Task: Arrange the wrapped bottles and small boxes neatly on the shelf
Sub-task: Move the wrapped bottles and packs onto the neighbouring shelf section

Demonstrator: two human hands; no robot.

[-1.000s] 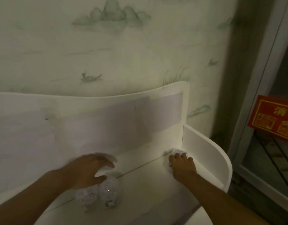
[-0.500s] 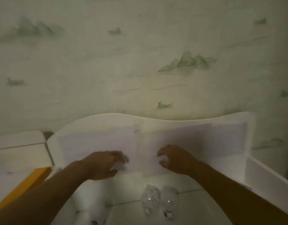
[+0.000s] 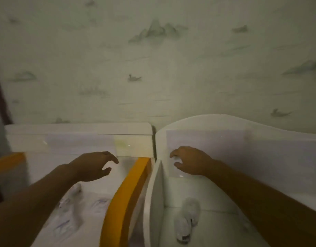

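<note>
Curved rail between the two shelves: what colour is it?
Orange-yellow curved rail, seen in the head view.

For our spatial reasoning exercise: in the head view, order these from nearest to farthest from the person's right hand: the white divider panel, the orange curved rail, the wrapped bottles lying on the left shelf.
From the right hand:
1. White divider panel, just to its left.
2. Orange curved rail, beyond the panel, further left.
3. Wrapped bottles, lowest left, under the left forearm.
</note>
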